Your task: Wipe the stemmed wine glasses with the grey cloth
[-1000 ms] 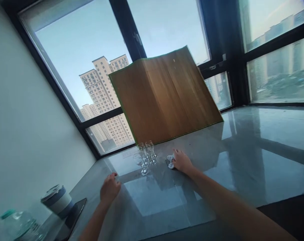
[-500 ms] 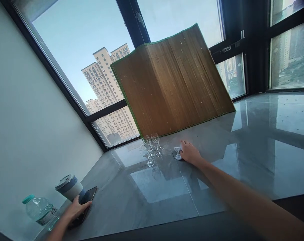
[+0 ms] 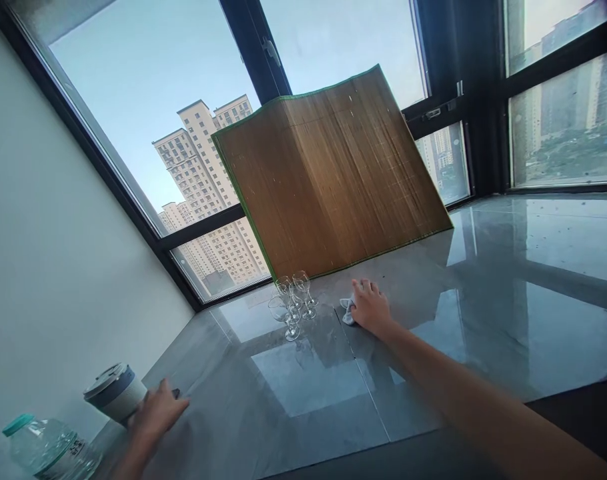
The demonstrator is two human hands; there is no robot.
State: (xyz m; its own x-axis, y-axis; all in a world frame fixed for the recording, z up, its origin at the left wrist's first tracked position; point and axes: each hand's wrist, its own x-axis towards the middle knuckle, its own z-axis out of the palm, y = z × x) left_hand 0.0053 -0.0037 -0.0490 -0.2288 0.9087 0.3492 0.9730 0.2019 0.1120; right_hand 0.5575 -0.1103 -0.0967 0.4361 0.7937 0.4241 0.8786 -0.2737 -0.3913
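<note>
White crumpled cloth [image 3: 348, 315], right of clear stemmed glasses [image 3: 293, 305]; right hand [image 3: 372, 311] grasps it against glossy grey tile [image 3: 413, 407], presumably keeping it bunched. Left hand [image 3: 157, 412], near left, beside blue-and-white lidded cup [image 3: 116, 395]; finger grip cannot be told.

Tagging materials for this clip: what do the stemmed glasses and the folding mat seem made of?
Stemmed glasses: probably clear, glossy glass; see-through, with thin bright outlines, though clear plastic is possible.
Mat: likely bamboo or similar slats, brown, with fine parallel streaks.
</note>
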